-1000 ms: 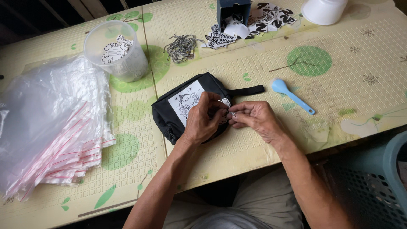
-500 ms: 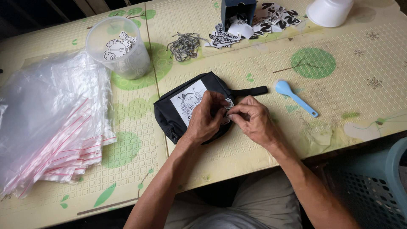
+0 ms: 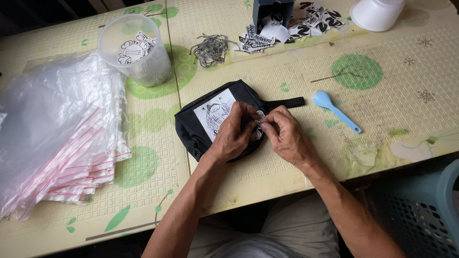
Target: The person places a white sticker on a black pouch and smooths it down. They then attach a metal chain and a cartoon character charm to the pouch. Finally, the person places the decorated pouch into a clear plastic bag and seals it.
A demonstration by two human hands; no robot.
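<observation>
Change: both hands have barely shifted, staying on the black pouch (image 3: 201,126).
Left hand (image 3: 234,136): fingers curled, pinching a small tag.
Right hand (image 3: 287,136): pinching it too.
Spot: near bench's front edge.

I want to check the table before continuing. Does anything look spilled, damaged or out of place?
The black-and-white stickers lie spilled in a loose heap beside the small blue box. The table covering looks torn or peeled near the front edge. Both hands work on the black pouch.
</observation>
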